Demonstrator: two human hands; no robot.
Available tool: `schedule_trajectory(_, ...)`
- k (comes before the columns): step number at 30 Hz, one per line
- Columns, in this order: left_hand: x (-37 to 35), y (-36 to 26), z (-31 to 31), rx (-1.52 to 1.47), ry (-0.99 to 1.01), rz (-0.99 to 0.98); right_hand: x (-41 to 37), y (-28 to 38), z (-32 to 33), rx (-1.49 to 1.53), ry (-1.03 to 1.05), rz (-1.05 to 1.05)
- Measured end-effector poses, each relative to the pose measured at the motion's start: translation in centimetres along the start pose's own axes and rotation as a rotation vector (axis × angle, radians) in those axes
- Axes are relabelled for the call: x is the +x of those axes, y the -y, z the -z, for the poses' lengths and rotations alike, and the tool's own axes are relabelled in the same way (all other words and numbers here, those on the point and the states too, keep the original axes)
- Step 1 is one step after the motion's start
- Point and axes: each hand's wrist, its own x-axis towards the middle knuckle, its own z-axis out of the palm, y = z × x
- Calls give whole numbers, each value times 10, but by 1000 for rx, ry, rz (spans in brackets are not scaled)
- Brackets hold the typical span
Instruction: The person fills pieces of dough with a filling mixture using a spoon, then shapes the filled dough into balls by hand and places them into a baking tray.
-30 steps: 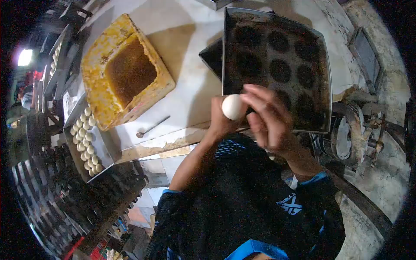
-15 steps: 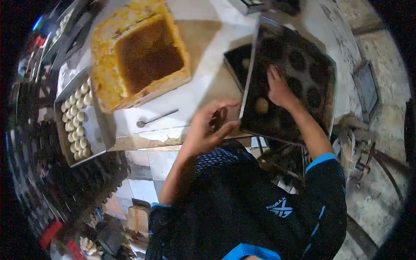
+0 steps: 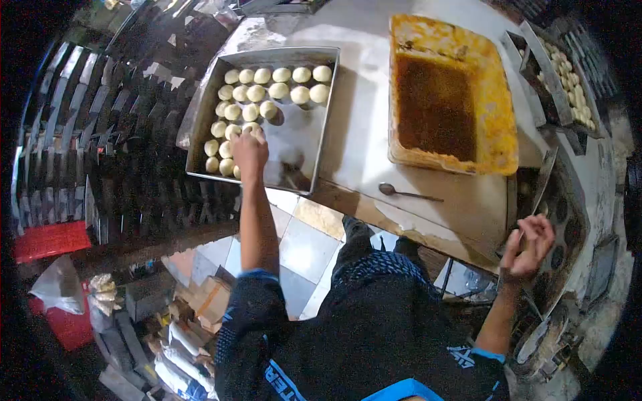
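My left hand [image 3: 250,155] reaches into a metal tray [image 3: 326,123] on the left, its fingers closed on a pale dough ball [image 3: 251,127] that they partly hide. Rows of round dough balls [image 3: 279,91] surround it, and the near right part of the tray is bare metal. Over on the right, my right hand [image 3: 529,246] hovers by the near edge of a dark tray [image 3: 576,234] with round hollows. Its fingers are loosely bent and apart, with nothing visible in them. That hand and a raised metal edge hide part of the dark tray.
A yellow-crusted tub [image 3: 507,127] of brown liquid stands on the worktop [image 3: 361,100], with a spoon [image 3: 409,192] in front. Another tray [image 3: 560,80] of small pale pieces lies far right. Stacked dark trays [image 3: 134,154] and a red crate [image 3: 52,242] are at left.
The view has swung left toward the dough balls. My left hand has gone from beside the dark tray to the dough balls and closed on one. My right hand has drawn back from the hollows.
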Motion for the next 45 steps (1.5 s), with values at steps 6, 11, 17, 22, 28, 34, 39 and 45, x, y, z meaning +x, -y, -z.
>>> schedule_trajectory(6, 36, 12, -5, -36, 251, 119, -9, 65, -16, 71, 76, -49)
schedule_trajectory(11, -64, -56, 67, -749, -170, -180, -14, 95, -62, 499, 238, -68)
schedule_trajectory(17, -232, -187, 157, -1352, 352, -515, -24, 104, -73, 1021, 655, -389)
schedule_trajectory(22, -279, -225, 190, -1789, 529, -231, -17, 82, -30, 1015, 391, 53)
schedule_trajectory(28, -332, -243, 208, -1557, 67, -231, -41, 88, 0, 1045, 340, -34)
schedule_trajectory(34, -337, -210, 222, -1594, 390, -140, -69, 133, -25, 884, 186, -55)
schedule_trajectory(39, -327, -125, 210, -1650, 440, 137, -80, 185, -105, 819, 307, -46)
schedule_trajectory(45, -337, -56, 167, -2168, 811, 512, -109, 224, -134, 954, 414, 24)
